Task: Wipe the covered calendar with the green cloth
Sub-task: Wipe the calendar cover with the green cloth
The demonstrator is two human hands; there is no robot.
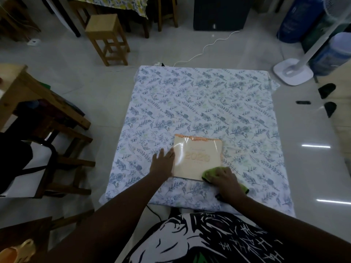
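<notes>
Green microfibre, bunched under the person's right hand [226, 180], marks where the work is happening: the green cloth [209, 172] sits on the near right corner of the covered calendar [198, 158], partly spilling off its edge onto the floral-print tablecloth [190, 103] that drapes the low table. The right hand's fingers curl down over the cloth, pressing and gripping it rather than lying slack. The calendar lies flat near the table's front edge, its glossy plastic cover catching a streak of light and its orange spiral binding along the far side; the pale numerals of a year show faintly through the cover. The left hand [163, 163] rests flat and open, fingers spread, partly on the tablecloth and touching the calendar's left edge, holding nothing but seemingly bracing it so it will not slide. The wiping step looks to be under way, or just begun, at that near corner, with most of the cover apparently still to be passed over. The next move likely calls for sweeping the cloth across toward the left and up toward the binding, with steady downward pressure, while the left hand keeps the calendar pinned. Since the cover looks slick, the calendar could skid on the fabric if that bracing lets go.
</notes>
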